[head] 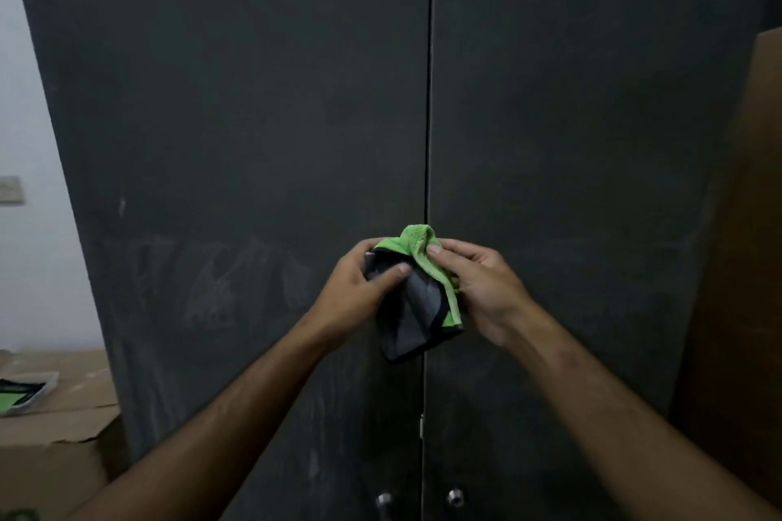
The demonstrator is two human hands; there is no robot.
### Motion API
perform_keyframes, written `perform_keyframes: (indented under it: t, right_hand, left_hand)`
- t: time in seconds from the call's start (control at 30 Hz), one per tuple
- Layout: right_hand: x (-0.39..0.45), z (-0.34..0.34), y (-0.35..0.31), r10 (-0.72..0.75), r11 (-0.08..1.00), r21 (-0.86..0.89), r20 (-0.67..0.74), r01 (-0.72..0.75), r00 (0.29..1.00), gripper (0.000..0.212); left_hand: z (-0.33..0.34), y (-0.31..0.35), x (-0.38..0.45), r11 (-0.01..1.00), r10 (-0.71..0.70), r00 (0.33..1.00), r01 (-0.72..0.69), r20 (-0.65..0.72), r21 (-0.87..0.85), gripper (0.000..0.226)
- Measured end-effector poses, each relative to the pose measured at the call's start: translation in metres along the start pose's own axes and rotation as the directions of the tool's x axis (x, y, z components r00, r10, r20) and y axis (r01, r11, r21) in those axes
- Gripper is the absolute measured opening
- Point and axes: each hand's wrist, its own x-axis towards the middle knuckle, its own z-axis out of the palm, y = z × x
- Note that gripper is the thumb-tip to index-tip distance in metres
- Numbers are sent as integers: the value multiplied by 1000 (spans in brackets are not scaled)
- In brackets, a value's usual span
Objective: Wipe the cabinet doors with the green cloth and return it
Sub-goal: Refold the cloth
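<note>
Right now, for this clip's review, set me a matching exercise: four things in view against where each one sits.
Things:
1. green and grey cloth
2. brown cardboard box
3. two round metal knobs
4. beige wall switch plate

Places:
A. left wall
B. held in both hands
C. bottom of the dark grey cabinet doors
D. lower left beside the cabinet

Pairs: 1-B, 2-D, 3-C, 4-A

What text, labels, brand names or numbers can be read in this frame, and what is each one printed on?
No text can be read.
Green-and-black packet on the cardboard box at lower left: any print is too blurred to read.
Wall plate at left: no marking can be made out.
Cabinet doors: smudges only, no lettering.
Green cloth, held by the left hand and right hand: no label visible.
</note>
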Motion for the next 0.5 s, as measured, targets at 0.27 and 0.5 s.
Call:
perform_keyframes:
  t: [0.27,0.5]
  right_hand:
    - [8,-7,-13,-23,967,-255,-110,-6,994,20]
    - [6,-1,-4,160,960,-197,-189,-197,969,24]
  left_hand:
    - [-19,8,-5,862,-274,943,329,190,-386,43]
    - [-22,7,-7,899,-304,872,396,384,-188,49]
